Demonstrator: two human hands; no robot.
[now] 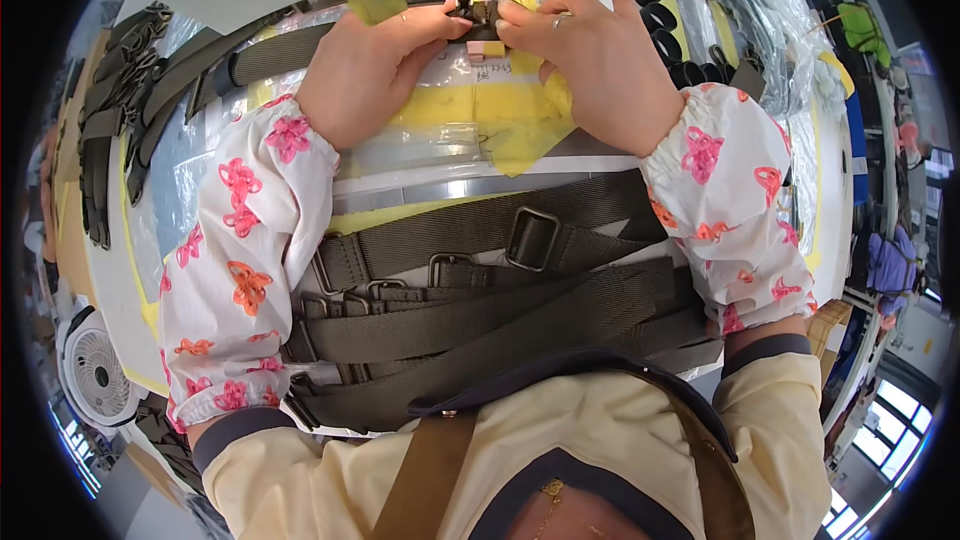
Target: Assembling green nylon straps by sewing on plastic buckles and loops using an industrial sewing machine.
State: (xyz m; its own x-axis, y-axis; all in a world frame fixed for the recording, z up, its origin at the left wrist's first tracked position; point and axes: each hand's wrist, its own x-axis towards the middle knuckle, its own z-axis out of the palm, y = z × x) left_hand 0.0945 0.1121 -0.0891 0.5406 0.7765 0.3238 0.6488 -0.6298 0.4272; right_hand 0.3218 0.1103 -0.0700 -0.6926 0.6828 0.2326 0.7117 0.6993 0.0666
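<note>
Left hand (375,65) and right hand (590,60) pinch small dark buckle (478,12) at far edge; keep grip square, webbing straps (480,300) slack.

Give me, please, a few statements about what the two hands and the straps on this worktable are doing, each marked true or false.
1. Both hands pinch one small dark buckle. True: the left hand and the right hand meet at the buckle.
2. The right hand rests idle on the lap. False: its fingers are at the buckle.
3. A bundle of olive webbing straps with metal slide rings lies between the forearms. True.
4. The person wears plain black sleeve covers. False: the sleeve covers are white with pink and orange flowers.
5. A small white fan stands at the lower left. True.
</note>
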